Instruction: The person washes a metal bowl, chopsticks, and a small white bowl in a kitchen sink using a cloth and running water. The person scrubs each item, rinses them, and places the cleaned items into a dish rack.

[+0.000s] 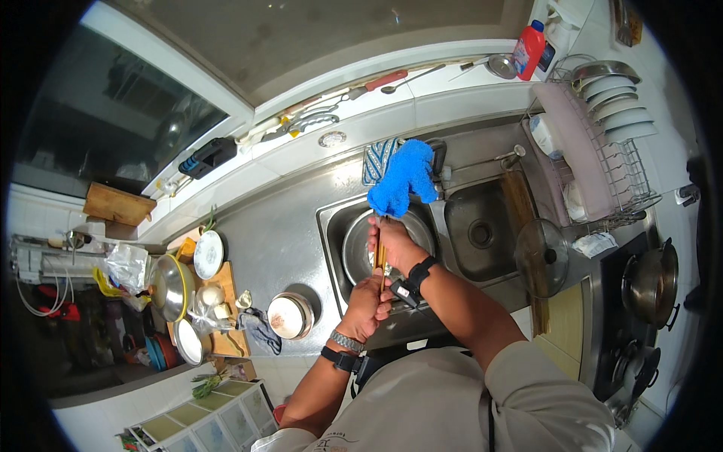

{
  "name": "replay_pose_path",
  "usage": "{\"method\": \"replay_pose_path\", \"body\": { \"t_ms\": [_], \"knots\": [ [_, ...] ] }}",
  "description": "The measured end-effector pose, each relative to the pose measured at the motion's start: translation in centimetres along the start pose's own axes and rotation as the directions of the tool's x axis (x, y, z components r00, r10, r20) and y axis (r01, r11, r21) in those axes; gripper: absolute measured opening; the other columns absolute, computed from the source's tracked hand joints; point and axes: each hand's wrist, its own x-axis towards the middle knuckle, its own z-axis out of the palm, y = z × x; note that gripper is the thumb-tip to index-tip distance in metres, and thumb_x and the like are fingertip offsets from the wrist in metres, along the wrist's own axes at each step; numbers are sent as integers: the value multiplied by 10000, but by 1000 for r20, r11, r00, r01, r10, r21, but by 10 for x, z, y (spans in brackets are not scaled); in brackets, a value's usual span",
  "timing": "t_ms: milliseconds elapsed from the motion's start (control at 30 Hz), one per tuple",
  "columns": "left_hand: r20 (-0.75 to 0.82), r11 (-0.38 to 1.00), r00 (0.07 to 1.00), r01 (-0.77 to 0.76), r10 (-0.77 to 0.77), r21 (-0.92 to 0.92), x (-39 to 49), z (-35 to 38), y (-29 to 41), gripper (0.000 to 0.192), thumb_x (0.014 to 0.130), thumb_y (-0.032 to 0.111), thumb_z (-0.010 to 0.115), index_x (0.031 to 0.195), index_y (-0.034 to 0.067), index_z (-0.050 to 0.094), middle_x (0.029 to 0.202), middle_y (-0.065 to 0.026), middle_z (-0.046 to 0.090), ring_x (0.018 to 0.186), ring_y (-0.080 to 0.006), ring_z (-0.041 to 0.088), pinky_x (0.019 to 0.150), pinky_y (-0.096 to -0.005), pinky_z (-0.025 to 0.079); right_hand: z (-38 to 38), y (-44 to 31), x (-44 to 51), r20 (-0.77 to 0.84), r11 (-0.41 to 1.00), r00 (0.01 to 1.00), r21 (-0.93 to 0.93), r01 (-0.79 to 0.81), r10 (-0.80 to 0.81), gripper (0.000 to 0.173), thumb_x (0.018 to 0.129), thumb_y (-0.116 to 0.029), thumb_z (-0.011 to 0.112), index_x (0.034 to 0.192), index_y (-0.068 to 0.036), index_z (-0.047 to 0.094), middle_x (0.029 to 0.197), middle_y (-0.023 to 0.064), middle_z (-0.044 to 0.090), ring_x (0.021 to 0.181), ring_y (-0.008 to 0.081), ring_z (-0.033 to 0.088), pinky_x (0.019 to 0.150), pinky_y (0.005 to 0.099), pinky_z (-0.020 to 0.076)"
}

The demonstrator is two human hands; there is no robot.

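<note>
A bundle of thin wooden sticks, apparently chopsticks [380, 255], spans the gap between my two hands over the left sink bowl [333, 226]. My left hand [368, 302] grips their near end, and my right hand [394, 240] is closed around the far end. Under them a round metal basin [351, 248] sits in the bowl; my hands and forearm cover part of it. Just beyond my right hand hangs a fluffy blue cloth or mitt [404, 176]. A blue striped sponge or cloth [379, 160] lies beside it.
To the right is a second sink bowl [480, 248], with a glass lid [542, 258] by its edge. Beyond stand a dish rack [613, 161] and a wok [652, 288]. At left are a lidded pot [289, 316], a dark rag [260, 330] and a cutting board [229, 282] crowded with dishes.
</note>
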Motion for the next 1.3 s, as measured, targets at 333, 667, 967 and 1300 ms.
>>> {"method": "replay_pose_path", "body": {
  "t_ms": [333,667,967,1300],
  "knots": [
    [3,969,1000,-10,10,249,-7,-40,53,358,1208,364,683,1303,23,739,748,43,540,500,-49,351,451,-254,223,-51,-31,-4,295,236,685,-788,569,-666,495,1003,-16,758,1478,-74,636,1338,183,746,1300,402,722,1095,560,601],
    [73,857,985,101,-159,506,7,-42,116,381,1186,367,727,1290,4,777,738,68,499,509,-31,349,439,-243,227,-61,-56,-55,782,-586,605,-563,583,-148,446,1056,-185,704,1487,-94,642,1552,141,641,1555,363,526,1300,514,423],
    [-121,928,990,-20,69,372,83,-69,129,668,1126,682,684,1088,15,717,852,-158,784,451,-110,449,405,-247,266,-81,-60,-92,478,-505,878,-754,419,15,275,1175,-335,635,1222,-65,613,1205,233,775,1157,424,754,936,557,588],
    [-134,862,902,-432,411,-265,142,-3,53,389,1265,465,460,1410,124,579,1252,-170,748,1038,-328,780,884,-523,661,-82,-42,-72,130,536,966,-844,-10,222,408,1225,-460,554,1167,-66,643,743,-50,477,534,95,403,468,372,378]
  ]
}}
